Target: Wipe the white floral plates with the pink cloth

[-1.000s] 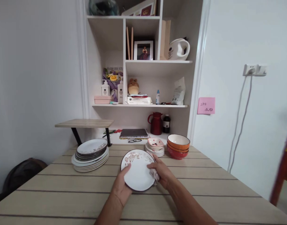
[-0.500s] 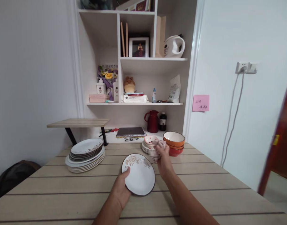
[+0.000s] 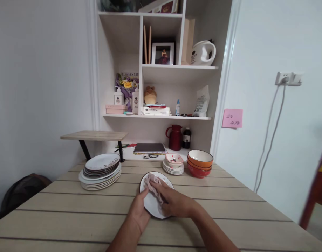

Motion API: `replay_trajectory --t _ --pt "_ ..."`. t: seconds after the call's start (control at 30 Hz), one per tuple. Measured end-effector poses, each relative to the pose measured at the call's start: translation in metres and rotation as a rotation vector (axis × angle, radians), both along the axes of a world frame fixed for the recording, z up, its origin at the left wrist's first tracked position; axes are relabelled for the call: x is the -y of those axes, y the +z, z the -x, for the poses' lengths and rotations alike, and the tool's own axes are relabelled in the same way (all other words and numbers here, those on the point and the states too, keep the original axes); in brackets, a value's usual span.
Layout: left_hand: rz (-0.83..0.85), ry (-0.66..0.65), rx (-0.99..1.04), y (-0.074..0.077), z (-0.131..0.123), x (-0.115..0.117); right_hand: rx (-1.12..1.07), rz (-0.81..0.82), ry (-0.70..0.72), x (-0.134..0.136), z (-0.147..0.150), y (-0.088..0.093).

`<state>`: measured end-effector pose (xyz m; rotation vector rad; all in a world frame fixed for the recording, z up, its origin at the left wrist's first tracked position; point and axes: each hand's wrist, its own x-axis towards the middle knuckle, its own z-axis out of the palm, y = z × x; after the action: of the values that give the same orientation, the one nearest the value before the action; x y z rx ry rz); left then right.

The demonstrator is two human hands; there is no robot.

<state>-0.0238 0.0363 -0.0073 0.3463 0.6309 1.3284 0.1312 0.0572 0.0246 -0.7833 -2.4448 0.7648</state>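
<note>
A white plate with a dark rim and a floral pattern is tilted toward me above the wooden table. My left hand grips its left edge, thumb on the face and fingers hidden beneath. My right hand presses a crumpled pale pink cloth against the plate's face, covering much of the pattern. To the left stands a stack of plates, floral ones on top of plain white ones. Beyond my right hand are small bowls on a pile of saucers.
Orange and red bowls are stacked at the right rear of the table. A small raised wooden shelf stands behind the plates. Farther back are eyeglasses, a closed laptop, a red jug and a dark bottle.
My right hand has brought the cloth from beside the small bowls down and left onto the plate. My left hand still holds the plate. The view has shifted slightly left.
</note>
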Motion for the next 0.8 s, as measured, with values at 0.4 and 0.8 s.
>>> replay_trajectory --t 0.4,0.8 --pt "-0.034 -0.099 0.018 -0.005 0.003 -0.001 0.044 -0.158 -0.36 -0.006 0.008 -0.009" --pt "-0.026 -0.091 -0.011 0.001 0.0 0.0 -0.201 -0.289 -0.487 -0.03 0.023 -0.015"
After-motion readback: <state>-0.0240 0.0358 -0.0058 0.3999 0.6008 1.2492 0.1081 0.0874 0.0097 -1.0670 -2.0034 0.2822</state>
